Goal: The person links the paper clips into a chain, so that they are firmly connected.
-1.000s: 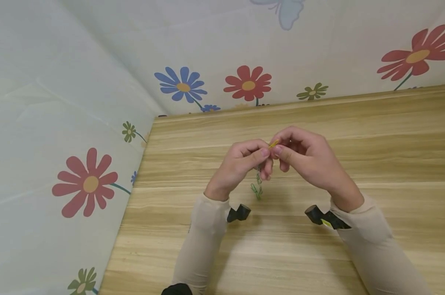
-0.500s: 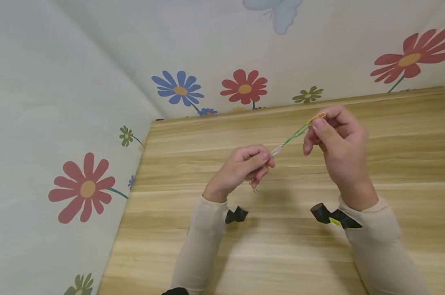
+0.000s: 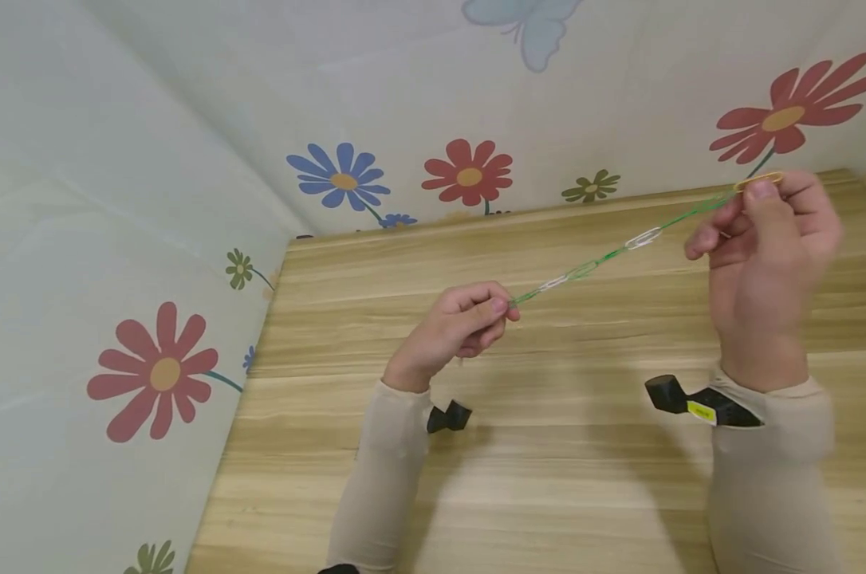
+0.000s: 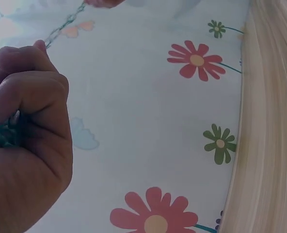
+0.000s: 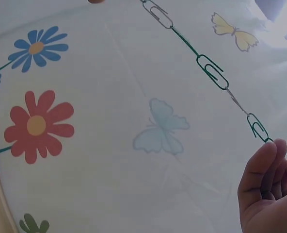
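Observation:
A chain of linked paper clips (image 3: 644, 238), green and white, stretches taut and slanting between both hands above the table. At its upper right end, a yellow paper clip (image 3: 757, 181) is pinched between the thumb and fingers of my right hand (image 3: 770, 267). Lower down, my left hand (image 3: 462, 327) pinches a green paper clip (image 3: 522, 299) of the same chain. In the left wrist view, more green clips (image 4: 7, 133) lie bunched inside the curled fingers of that hand. Seen from the right wrist, a green clip (image 5: 212, 73) hangs midway along the line.
Under both hands lies a wood-grain table (image 3: 548, 446). A white cloth (image 3: 210, 159) with printed flowers and butterflies stands along its back and left edges. Black wrist cameras (image 3: 666, 395) jut from both beige sleeves (image 3: 770, 478).
My right hand has moved up and to the right, away from the left hand, with the yellow paper clip. The chain has been drawn out straight between them; my left hand has barely shifted.

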A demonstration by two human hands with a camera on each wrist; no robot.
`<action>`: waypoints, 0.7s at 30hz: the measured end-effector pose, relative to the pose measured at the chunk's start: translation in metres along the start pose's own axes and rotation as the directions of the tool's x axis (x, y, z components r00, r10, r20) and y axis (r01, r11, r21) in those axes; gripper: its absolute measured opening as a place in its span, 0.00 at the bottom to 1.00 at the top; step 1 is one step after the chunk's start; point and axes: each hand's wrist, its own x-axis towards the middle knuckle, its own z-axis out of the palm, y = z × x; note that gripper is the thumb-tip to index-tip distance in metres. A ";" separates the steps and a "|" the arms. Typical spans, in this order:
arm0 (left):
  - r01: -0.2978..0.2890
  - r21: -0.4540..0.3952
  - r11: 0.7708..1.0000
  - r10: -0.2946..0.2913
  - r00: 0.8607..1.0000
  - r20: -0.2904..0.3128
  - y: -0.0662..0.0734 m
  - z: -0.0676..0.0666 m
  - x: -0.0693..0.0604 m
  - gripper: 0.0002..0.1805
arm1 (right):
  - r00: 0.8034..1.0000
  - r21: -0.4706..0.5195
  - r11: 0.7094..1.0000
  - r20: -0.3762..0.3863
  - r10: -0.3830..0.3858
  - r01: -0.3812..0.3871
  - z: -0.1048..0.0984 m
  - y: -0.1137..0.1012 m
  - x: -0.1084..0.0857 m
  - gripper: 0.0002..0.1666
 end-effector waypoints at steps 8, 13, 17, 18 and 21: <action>0.036 -0.021 0.999 -0.036 0.999 -0.033 0.000 -0.007 -0.003 0.17 | 0.977 0.030 0.999 -0.212 -0.024 0.031 -0.018 -0.019 0.018 0.04; 0.030 -0.058 0.998 -0.028 0.999 0.028 -0.001 -0.010 -0.004 0.17 | 0.975 0.089 0.995 -0.214 0.057 -0.038 -0.028 -0.023 0.023 0.05; 0.051 -0.007 0.999 -0.051 0.998 0.038 -0.002 -0.013 -0.004 0.18 | 0.974 0.189 0.974 -0.165 0.158 -0.126 -0.033 -0.027 0.025 0.07; 0.057 0.012 0.998 -0.058 0.998 0.032 -0.002 -0.013 -0.003 0.19 | 0.974 0.182 0.972 -0.143 0.175 -0.148 -0.034 -0.028 0.025 0.08; 0.073 0.083 0.994 -0.070 0.997 -0.030 -0.002 -0.014 -0.003 0.19 | 0.983 0.114 0.979 -0.051 0.177 -0.170 -0.034 -0.029 0.024 0.08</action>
